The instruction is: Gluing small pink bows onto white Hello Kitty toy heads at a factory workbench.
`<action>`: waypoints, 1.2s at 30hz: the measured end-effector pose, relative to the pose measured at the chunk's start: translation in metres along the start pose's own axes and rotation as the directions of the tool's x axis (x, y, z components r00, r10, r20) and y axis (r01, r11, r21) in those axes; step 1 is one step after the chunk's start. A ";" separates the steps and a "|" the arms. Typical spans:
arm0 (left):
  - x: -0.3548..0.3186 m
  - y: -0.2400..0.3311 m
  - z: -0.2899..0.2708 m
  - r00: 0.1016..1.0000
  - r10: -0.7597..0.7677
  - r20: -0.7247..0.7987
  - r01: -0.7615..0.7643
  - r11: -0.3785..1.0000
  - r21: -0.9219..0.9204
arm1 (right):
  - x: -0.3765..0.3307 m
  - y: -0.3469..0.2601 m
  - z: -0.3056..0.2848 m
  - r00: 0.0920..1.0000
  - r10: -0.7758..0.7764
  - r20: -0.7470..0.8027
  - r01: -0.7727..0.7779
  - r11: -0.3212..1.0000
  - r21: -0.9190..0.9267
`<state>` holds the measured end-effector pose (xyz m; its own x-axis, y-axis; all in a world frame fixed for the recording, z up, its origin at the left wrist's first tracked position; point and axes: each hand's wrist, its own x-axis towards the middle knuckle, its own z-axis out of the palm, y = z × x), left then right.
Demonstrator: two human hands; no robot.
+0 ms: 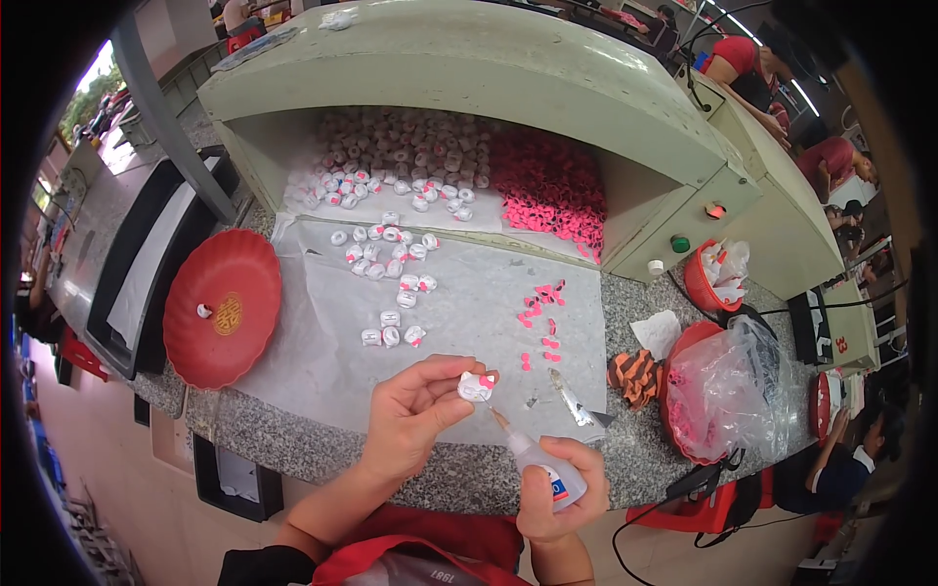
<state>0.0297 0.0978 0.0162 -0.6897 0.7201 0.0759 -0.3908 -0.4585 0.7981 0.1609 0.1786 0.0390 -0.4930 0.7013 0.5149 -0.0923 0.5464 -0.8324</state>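
Observation:
Between the thumb and fingers of my left hand (420,405) is a small white cat-head figure (476,387) with a pink bow on one ear. My right hand (562,493) grips a clear squeeze bottle (545,471) with a blue-and-red label. Its narrow tip points up at the figure's lower edge; whether they touch I cannot tell. Beyond my left hand, several white heads (391,336) lie on the pale sheet (459,322). Small pink bows (551,342) are scattered to the right. Near them rests a pair of silvery metal tweezers or a blade (570,396), its exact kind unclear.
A pale green cabinet (469,73) stands behind, holding heaps of white heads (401,146) and pink bows (552,190). On the left is a red dish (223,308). At right sit a striped orange-black cloth bundle (635,378) and a plastic bag (738,386) over a red basin.

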 end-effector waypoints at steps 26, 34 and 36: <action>0.001 -0.015 -0.014 0.987 -0.094 -0.130 0.103 0.993 0.060 | 0.050 0.116 0.024 0.838 0.542 0.062 -0.493 0.802 -0.338; 0.003 -0.022 -0.020 0.981 -0.107 -0.164 0.120 0.990 0.073 | 0.061 0.111 0.016 0.838 0.514 0.181 -0.285 0.697 -0.658; 0.004 -0.025 -0.017 0.986 -0.090 -0.143 0.110 0.985 0.134 | 0.058 0.087 0.012 0.790 0.574 0.216 -0.508 0.809 -0.295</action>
<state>0.0260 0.1028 -0.0135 -0.7319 0.6764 -0.0827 -0.3787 -0.3029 0.8746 0.1143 0.2608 -0.0059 -0.6292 0.7685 -0.1158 0.4313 0.2213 -0.8747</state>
